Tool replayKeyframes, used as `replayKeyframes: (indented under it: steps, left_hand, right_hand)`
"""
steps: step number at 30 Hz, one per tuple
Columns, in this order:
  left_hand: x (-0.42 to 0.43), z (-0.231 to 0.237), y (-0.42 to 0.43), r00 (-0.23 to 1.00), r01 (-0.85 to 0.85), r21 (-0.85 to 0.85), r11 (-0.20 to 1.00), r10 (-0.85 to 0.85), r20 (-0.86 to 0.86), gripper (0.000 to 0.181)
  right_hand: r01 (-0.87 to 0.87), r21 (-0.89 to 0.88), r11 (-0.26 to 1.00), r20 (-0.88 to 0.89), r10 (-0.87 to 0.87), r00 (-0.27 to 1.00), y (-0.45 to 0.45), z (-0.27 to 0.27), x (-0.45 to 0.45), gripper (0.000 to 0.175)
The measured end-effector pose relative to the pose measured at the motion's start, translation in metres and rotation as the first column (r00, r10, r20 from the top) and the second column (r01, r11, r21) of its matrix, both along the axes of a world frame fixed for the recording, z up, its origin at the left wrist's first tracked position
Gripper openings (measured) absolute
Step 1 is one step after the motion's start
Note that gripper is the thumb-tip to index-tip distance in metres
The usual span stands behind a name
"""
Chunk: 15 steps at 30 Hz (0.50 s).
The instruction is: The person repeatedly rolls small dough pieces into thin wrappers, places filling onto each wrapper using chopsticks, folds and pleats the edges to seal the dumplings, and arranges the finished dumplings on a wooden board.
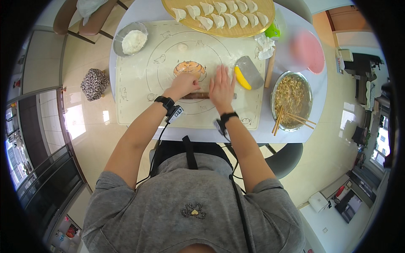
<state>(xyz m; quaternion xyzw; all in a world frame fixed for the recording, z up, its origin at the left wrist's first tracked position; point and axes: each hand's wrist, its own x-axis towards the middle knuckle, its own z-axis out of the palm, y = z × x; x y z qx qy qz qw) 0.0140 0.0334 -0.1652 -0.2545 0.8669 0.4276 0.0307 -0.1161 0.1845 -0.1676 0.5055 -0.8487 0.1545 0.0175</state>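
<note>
My right hand (222,90) lies flat across a dark wooden rolling pin (195,95), palm down and fingers stretched forward. Its far end shows just right of that hand. My left hand (184,84) is beside the pin's left end, fingers curled in and thumb against them. Whether it pinches a piece of dough is hidden. Both are over a cream silicone kneading mat (136,104) with printed circles and an orange cartoon cat. A small pale round of dough (182,47) sits further up the mat. Near my right fingertips rests a dough scraper (250,73) with a yellow handle.
A bowl of flour (134,41) stands at the upper left. Several dumplings (218,20) line a golden tray (190,25) at the back. On the right are a metal bowl of filling (291,95) with chopsticks (278,121), a lighter rolling pin (270,69) and a blurred pink object (308,52).
</note>
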Motion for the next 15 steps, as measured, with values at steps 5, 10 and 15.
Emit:
replayKeyframes:
  steps: [5,10,15]
  left_hand:
    - [0.021,-0.004,0.0,0.989,-0.124,0.373,0.92,0.144,-0.025,0.019]
    - [0.01,0.003,0.002,0.994,0.074,-0.046,0.996,-0.07,0.079,0.019]
    - [0.011,0.0,0.0,0.998,0.044,0.031,0.999,-0.043,-0.046,0.018]
  right_hand:
    - [0.0,0.238,0.971,0.059,-0.014,0.998,0.052,0.01,0.036,0.059]
    - [-0.012,-0.005,1.0,-0.042,0.011,0.999,0.002,-0.003,0.005,0.057]
    - [-0.008,0.048,0.999,0.021,0.007,1.0,0.027,0.001,0.023,0.057]
